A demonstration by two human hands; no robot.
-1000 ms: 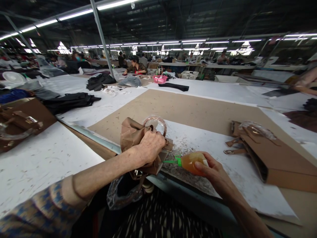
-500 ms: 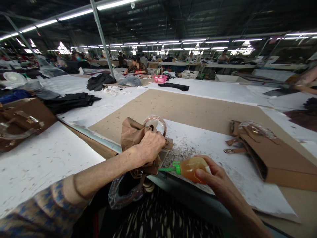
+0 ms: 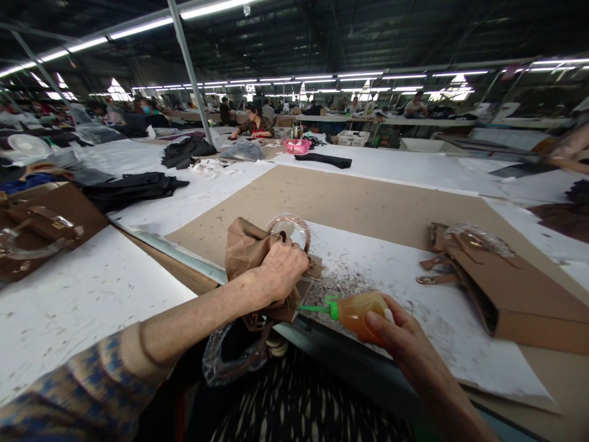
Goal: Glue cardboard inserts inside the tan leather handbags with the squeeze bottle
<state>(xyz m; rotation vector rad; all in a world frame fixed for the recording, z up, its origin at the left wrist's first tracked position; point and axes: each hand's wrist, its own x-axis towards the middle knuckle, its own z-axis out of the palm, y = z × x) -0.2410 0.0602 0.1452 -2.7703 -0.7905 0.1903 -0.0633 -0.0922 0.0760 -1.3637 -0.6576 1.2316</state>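
My left hand (image 3: 283,270) is closed on a brown bag (image 3: 248,248) at the table's near edge. One plastic-wrapped handle loop (image 3: 299,228) stands up behind the hand, and another (image 3: 221,362) hangs below the edge. My right hand (image 3: 398,325) grips a squeeze bottle (image 3: 361,314) of amber liquid, held on its side. The bottle's thin green nozzle (image 3: 315,308) points left, its tip at the bag's lower right edge. Whether the tip touches the bag cannot be made out.
Another brown bag (image 3: 529,294) lies on the right, a further one (image 3: 50,227) on the left. Black cloth pieces (image 3: 133,189) and a pink basket (image 3: 297,146) are farther back. A person (image 3: 255,126) sits across the table; a co-worker's arm (image 3: 570,147) shows at far right.
My right hand and the bottle have shifted slightly right, and the nozzle tip has moved up and right a little. My left hand has barely moved, still on the bag.
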